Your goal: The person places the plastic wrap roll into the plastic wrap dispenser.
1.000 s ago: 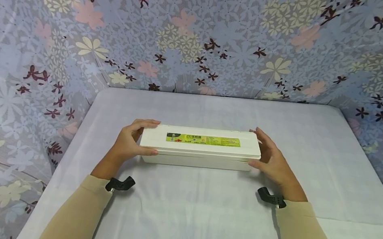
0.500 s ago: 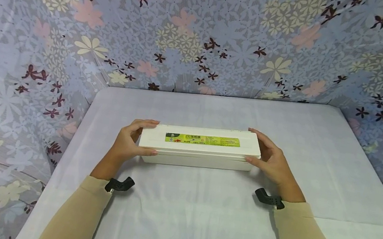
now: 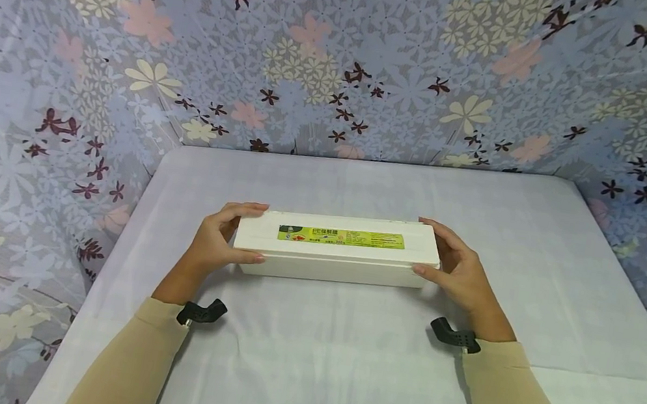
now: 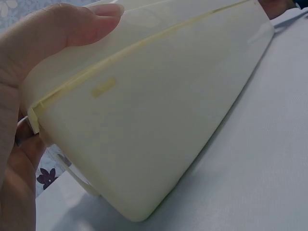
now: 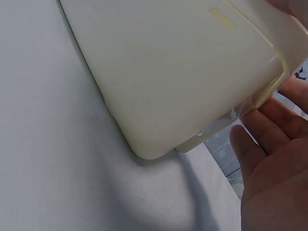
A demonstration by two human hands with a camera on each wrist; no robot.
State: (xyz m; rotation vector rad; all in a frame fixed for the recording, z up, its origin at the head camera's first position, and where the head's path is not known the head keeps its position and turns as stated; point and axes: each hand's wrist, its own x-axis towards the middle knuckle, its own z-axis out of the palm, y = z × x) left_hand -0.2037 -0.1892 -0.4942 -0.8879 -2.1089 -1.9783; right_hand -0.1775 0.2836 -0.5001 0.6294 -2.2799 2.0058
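Note:
A long white cling film box (image 3: 332,272) lies on the white-covered table, its yellow-green label (image 3: 341,236) facing up. My left hand (image 3: 213,235) grips the box's left end, thumb on the front of the lid and fingers round the back. At the other end, my right hand (image 3: 462,277) holds the lid, its thumb on the front edge and a fingertip at the back corner. A thin yellowish seam between lid and base shows in the left wrist view, under my left thumb (image 4: 91,26). In the right wrist view, several fingers (image 5: 264,130) reach behind the end.
White cloth (image 3: 313,366) covers the table around the box. Flower-patterned fabric (image 3: 343,60) rises behind the table and at both sides. A black wrist mount (image 3: 202,311) sticks out from the left cuff, another black mount (image 3: 455,334) from the right.
My right hand has shifted slightly left, its thumb now further along the lid's front edge. The lid's front seems to sit a little closer to the base. My left hand stays almost still.

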